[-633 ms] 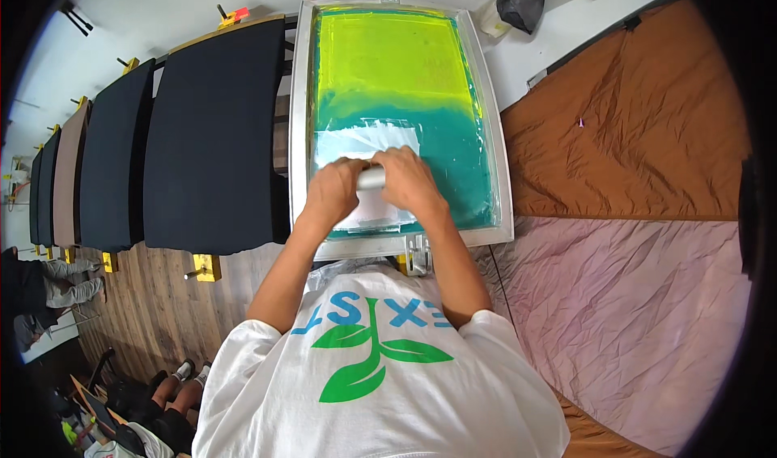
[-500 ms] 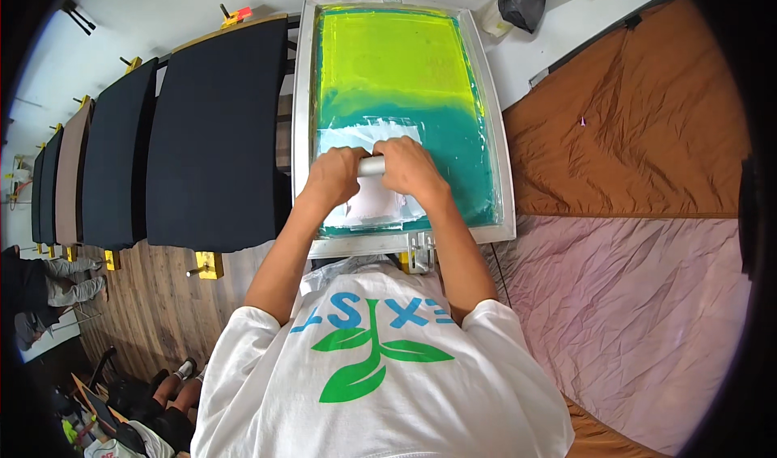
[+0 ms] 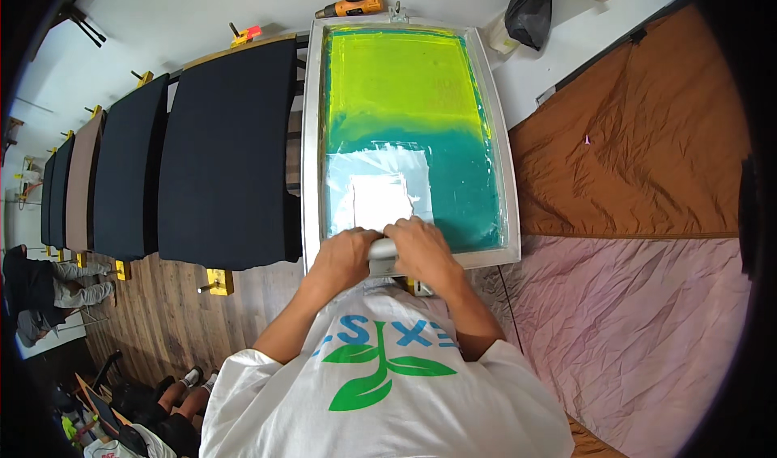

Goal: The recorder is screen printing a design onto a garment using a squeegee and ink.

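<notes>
Both fists close around the grey handle of a squeegee (image 3: 382, 249) at the near end of a silkscreen frame (image 3: 311, 159). My left hand (image 3: 344, 260) grips its left part and my right hand (image 3: 423, 253) its right part, thumbs nearly meeting. The squeegee's blade is mostly hidden under my hands. Just beyond it lies a bright white ink rectangle (image 3: 379, 201), inside a paler, smeared patch on the mesh. The mesh (image 3: 461, 179) is teal at the near half and yellow-green at the far half. Metal clamps stand at the frame's far and near edges.
Boards covered in black fabric (image 3: 229, 150), one of them brownish, line up on the left with yellow clamps. An orange heat gun (image 3: 356, 6) lies beyond the frame. A black plastic bag (image 3: 529, 13) is at far right, above brown cloth (image 3: 615, 134) and pinkish cloth (image 3: 631, 320). People sit at lower left.
Both hands have pulled the squeegee toward my body, from the middle of the pale patch to the frame's near end. The white rectangle behind it now shows uncovered. The view has shifted slightly.
</notes>
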### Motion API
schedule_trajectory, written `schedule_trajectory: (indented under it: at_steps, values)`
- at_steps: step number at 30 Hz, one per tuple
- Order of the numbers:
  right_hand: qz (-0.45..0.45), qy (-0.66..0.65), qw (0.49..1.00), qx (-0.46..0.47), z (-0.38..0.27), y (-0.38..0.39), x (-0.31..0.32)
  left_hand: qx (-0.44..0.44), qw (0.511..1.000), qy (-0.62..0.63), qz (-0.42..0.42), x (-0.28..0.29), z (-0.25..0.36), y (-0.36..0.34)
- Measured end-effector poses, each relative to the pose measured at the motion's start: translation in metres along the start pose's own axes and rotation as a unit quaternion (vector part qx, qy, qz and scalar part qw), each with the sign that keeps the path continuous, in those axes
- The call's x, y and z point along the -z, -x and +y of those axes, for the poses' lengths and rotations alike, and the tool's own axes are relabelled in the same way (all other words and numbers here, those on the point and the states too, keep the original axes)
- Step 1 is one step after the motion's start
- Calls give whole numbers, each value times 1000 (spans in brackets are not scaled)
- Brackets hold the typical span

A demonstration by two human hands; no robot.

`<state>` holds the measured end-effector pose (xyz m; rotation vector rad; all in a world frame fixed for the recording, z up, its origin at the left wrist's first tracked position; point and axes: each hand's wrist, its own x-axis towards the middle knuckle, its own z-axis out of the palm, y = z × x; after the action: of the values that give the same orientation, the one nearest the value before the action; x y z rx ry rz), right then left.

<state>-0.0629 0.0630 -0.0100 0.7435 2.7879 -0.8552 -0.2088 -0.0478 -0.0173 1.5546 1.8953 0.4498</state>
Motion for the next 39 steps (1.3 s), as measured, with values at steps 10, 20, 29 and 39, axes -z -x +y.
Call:
schedule_trajectory:
  at_steps: [10,20,29,39]
  values:
    - [31,9,999,-40,36,-96,26,23,995,-42,84,27,-36,-88]
    - [67,21,997,-39,35,-89,15,6,992,-48,120,19,-36,-80]
    - [-16,25,996,-79,43,-122,38,39,994,-87,47,40,-50,-121]
    - [57,53,995,-65,31,-100,27,36,989,-81,117,23,-42,-103]
